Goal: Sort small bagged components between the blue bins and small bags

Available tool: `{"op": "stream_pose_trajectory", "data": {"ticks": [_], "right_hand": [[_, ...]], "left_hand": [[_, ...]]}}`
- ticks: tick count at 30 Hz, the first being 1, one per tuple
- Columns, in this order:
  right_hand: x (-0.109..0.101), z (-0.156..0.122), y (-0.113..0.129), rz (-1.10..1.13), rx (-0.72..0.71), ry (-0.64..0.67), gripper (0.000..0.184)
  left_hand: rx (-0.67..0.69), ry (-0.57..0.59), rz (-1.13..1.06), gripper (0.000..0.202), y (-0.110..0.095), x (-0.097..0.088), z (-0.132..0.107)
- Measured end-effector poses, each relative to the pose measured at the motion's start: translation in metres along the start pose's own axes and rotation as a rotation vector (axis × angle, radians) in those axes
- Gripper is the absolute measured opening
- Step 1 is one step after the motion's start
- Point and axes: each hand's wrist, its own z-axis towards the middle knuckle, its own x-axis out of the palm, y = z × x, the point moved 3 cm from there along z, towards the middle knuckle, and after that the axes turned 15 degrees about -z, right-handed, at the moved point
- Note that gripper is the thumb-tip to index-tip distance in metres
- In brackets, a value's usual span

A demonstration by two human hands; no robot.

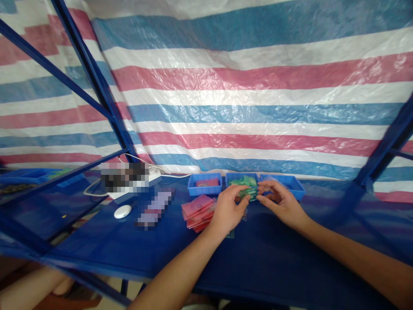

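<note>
My left hand and my right hand meet over the blue table, both pinching a small stack of green packets. The stack is held just in front of the middle blue tray. A pile of red packets lies on the table just left of my left hand. A clear packet edge shows under my left wrist.
Three small blue trays stand in a row at the back: left tray with a red packet, right tray. A white round object, a power strip with cables and blurred items lie to the left. A striped tarp hangs behind; blue frame bars flank both sides.
</note>
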Motion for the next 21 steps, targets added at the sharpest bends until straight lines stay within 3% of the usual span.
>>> {"op": "stream_pose_trajectory", "data": {"ticks": [5, 9, 14, 21], "right_hand": [[0.01, -0.004, 0.003, 0.129, 0.07, 0.193, 0.045], [0.008, -0.001, 0.003, 0.148, 0.1, 0.126, 0.04], [-0.002, 0.006, -0.007, 0.166, 0.135, -0.02, 0.037], [0.01, -0.003, 0.005, 0.153, 0.019, 0.181, 0.04]], "left_hand": [[-0.079, 0.046, -0.085, 0.038, 0.006, 0.004, -0.002], [-0.051, 0.002, -0.15, 0.043, 0.011, 0.005, -0.001], [-0.003, -0.001, -0.149, 0.032, 0.009, 0.008, -0.002], [0.01, 0.081, -0.119, 0.046, 0.008, 0.011, -0.004]]}}
